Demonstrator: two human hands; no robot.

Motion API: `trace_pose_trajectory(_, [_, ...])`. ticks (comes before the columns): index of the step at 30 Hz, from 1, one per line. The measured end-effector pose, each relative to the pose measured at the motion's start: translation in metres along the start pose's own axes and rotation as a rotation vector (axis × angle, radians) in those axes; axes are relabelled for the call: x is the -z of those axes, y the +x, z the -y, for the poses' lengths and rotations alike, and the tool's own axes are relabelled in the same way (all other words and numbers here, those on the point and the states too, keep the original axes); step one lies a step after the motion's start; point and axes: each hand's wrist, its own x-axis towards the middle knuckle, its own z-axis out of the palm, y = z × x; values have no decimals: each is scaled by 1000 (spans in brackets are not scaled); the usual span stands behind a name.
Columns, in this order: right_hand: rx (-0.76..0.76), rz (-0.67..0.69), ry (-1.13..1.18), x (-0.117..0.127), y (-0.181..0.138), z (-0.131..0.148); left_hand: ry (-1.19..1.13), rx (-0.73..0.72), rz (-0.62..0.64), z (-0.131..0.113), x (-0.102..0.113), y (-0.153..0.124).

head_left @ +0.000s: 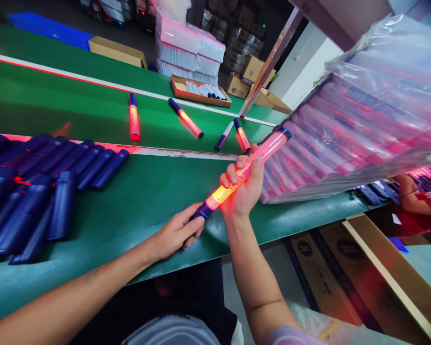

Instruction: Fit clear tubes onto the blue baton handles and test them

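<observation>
A glowing red light stick (219,194) with a dark blue handle and a dark end cap slants up to the right above the green table. My left hand (181,227) is closed on its dark handle at the lower end. Around the clear lit tube, my right hand (244,184) wraps its fingers, just below the upper part. The stick's capped far end reaches in front of plastic-wrapped clear tubes (337,129) on the right. To the left lies a pile of dark blue handles (62,206), apart from both hands.
Beyond a white strip (172,152), more lit sticks (133,117) and an unlit one (224,136) lie on the green surface. A shallow carton (201,99) of tubes sits further back. Cardboard boxes (326,268) stand below the table at right. Another person's arm (411,196) is at the far right.
</observation>
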Motion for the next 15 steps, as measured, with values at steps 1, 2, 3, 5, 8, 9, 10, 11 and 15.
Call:
trace_pose_trajectory(1, [-15, 13, 14, -1, -2, 0, -9, 10, 6, 0, -1, -1])
trace_pose_trajectory(2, [-35, 33, 31, -2, -3, 0, -39, 26, 21, -1, -1, -3])
trace_pose_trajectory(3, [-58, 59, 48, -3, -5, 1, -95, 50, 53, -3, -1, -4])
trace_pose_trajectory(5, [-103, 113, 88, -5, -8, 2, -269, 112, 155, -6, 0, -5])
trace_pose_trajectory(8, [-145, 148, 142, -7, -9, 4, -481, 214, 300, -10, 5, -5])
trace_pose_trajectory(9, [-151, 143, 145, -7, -8, 4, -494, 232, 320, -11, 7, -3])
trace_pose_trajectory(10, [-152, 137, 133, -7, -7, 3, -466, 231, 314, -11, 10, -1])
trace_pose_trajectory(11, [-145, 134, 108, -8, -7, 3, -409, 206, 284, -12, 13, 1])
trace_pose_trajectory(15, [-68, 231, 28, -15, -11, 1, -75, -90, 20, -19, 15, 10])
